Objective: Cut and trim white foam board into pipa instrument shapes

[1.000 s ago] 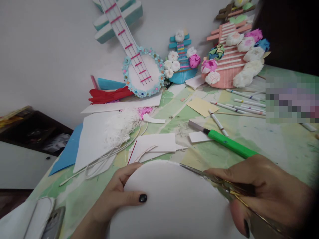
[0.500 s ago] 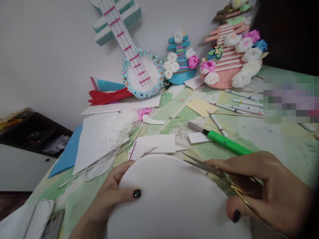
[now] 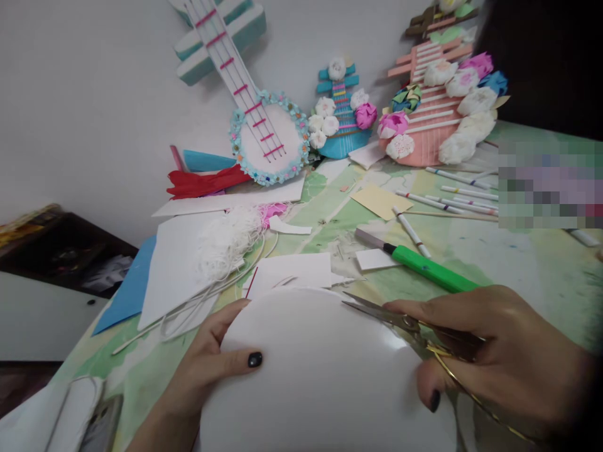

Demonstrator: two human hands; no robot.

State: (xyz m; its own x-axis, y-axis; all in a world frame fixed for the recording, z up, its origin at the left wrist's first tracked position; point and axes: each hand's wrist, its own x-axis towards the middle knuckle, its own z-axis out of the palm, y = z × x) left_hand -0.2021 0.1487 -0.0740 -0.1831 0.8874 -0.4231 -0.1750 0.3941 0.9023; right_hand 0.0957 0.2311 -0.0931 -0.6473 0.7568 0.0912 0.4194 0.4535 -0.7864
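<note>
A large white board with a rounded edge (image 3: 320, 370) fills the lower middle of the view. My left hand (image 3: 214, 364) grips its left side, the thumb lying on top and the other fingers behind the edge. In my right hand (image 3: 504, 358) is a pair of scissors (image 3: 407, 321) with gold-coloured handles. The blades lie along the board's upper right edge, their tips slightly apart. Just beyond the board are a white paper piece (image 3: 301, 270) and a thin curled strip (image 3: 285, 280).
A green-handled cutter (image 3: 428, 269) lies beyond my right hand, near several markers (image 3: 411, 232). White yarn (image 3: 226, 242) is heaped at left. Paper instruments, including a blue-rimmed one (image 3: 273, 135), lean on the wall. A phone (image 3: 101, 424) lies at lower left.
The scissors have moved slightly left along the board's edge, and their blades have closed somewhat. The board and my left hand have shifted a little left and up.
</note>
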